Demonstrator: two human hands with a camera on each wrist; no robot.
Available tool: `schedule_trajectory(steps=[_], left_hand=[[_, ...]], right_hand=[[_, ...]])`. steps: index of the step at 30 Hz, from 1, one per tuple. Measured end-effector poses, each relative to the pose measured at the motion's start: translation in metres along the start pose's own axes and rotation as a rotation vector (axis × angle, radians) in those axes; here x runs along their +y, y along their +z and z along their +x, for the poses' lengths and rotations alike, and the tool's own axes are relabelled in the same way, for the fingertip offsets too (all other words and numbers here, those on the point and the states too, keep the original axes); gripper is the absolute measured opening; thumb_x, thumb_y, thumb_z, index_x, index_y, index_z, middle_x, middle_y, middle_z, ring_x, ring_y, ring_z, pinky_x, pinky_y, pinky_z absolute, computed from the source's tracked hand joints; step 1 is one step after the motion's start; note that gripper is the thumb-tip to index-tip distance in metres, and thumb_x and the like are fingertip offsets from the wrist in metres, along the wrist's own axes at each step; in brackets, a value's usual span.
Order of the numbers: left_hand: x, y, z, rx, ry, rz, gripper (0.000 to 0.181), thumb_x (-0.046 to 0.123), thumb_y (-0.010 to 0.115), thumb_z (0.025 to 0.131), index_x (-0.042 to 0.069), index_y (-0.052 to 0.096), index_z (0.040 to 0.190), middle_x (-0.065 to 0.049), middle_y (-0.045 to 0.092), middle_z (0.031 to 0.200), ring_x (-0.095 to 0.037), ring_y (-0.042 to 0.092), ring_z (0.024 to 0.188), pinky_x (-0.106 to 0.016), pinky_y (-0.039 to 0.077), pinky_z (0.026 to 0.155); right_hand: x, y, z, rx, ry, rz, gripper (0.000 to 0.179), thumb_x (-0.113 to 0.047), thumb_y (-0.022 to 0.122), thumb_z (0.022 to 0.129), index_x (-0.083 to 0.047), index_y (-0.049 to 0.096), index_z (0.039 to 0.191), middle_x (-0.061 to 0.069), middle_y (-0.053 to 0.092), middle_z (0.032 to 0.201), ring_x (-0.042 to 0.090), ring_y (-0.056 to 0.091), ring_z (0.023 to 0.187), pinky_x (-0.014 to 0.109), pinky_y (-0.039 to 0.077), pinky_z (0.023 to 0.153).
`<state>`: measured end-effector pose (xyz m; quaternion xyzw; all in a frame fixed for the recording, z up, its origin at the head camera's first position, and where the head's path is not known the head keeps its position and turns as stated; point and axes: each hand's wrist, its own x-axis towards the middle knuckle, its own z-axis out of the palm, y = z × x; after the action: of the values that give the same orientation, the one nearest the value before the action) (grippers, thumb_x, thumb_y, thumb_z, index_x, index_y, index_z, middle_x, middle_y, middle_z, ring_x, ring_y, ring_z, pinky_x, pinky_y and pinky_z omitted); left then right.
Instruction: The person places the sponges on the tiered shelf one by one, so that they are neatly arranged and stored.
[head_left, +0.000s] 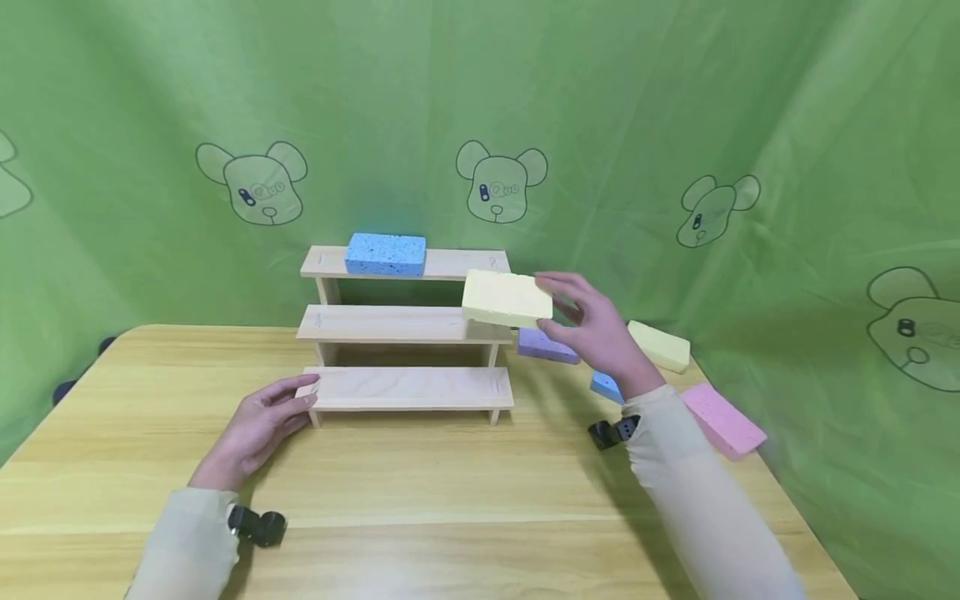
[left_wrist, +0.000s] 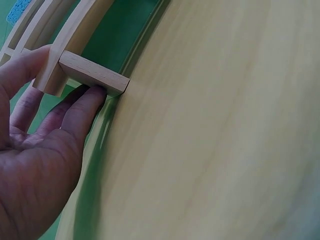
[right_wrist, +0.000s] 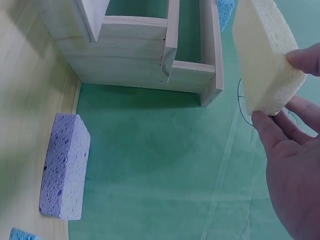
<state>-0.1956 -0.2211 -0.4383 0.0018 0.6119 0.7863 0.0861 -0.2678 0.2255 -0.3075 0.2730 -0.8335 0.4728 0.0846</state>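
My right hand pinches a pale yellow sponge by its right end, thumb on one side and fingers on the other. The sponge is held up in the air, overlapping the right ends of the upper two tiers in the head view. A three-tier wooden shelf stands on the table. At the left end of its lowest tier, my left hand grips the board, with fingertips against the leg in the left wrist view. On the top tier lies a blue speckled sponge.
Right of the shelf lie a purple sponge, a blue sponge partly hidden by my right arm, another yellow sponge and a pink sponge by the table's right edge. A green curtain with bear faces hangs around the wooden table.
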Motion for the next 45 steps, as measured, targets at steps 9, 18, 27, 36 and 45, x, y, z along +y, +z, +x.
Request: schedule_trajectory(steps=[9,18,27,36,45], left_hand=[[-0.001,0.000,0.001,0.003,-0.006,0.000,0.044,0.003,0.066,0.093,0.001,0.055,0.135,-0.018,0.015,0.160,-0.010,0.060,0.110,-0.030,0.047,0.102],[-0.002,-0.002,0.001,0.002,-0.001,0.006,0.044,0.005,0.066,0.093,0.000,0.055,0.136,-0.017,0.015,0.160,-0.009,0.059,0.111,-0.029,0.048,0.101],[-0.001,-0.002,0.001,0.010,-0.009,0.014,0.047,0.005,0.067,0.093,-0.001,0.053,0.137,-0.017,0.016,0.160,-0.009,0.060,0.110,-0.030,0.048,0.101],[-0.002,-0.002,0.002,0.001,-0.004,0.015,0.049,0.005,0.065,0.094,-0.003,0.049,0.140,-0.017,0.015,0.161,-0.009,0.060,0.111,-0.030,0.048,0.101],[-0.002,-0.003,0.001,-0.007,-0.003,0.013,0.051,0.005,0.066,0.094,-0.005,0.047,0.140,-0.017,0.013,0.161,-0.009,0.059,0.111,-0.031,0.047,0.103]], right_hand=[[0.005,0.007,0.015,0.031,0.011,0.070,0.059,0.003,0.070,0.085,0.000,0.050,0.140,0.003,0.045,0.143,0.021,0.041,0.133,0.028,0.035,0.112],[-0.005,0.011,0.027,0.023,0.028,0.062,0.059,0.005,0.068,0.085,0.007,0.047,0.140,0.013,0.042,0.145,0.028,0.040,0.134,0.035,0.034,0.114],[-0.002,0.012,0.050,0.017,0.023,0.097,0.060,0.001,0.069,0.086,0.002,0.047,0.142,0.009,0.043,0.145,0.025,0.039,0.135,0.036,0.033,0.115],[0.013,0.014,0.072,0.034,0.005,0.195,0.056,0.007,0.067,0.085,0.005,0.050,0.139,0.012,0.046,0.141,0.025,0.043,0.131,0.035,0.034,0.114],[0.015,0.016,0.082,0.009,0.045,0.238,0.054,0.009,0.065,0.086,0.004,0.051,0.138,0.011,0.046,0.142,0.025,0.043,0.132,0.030,0.034,0.113]])
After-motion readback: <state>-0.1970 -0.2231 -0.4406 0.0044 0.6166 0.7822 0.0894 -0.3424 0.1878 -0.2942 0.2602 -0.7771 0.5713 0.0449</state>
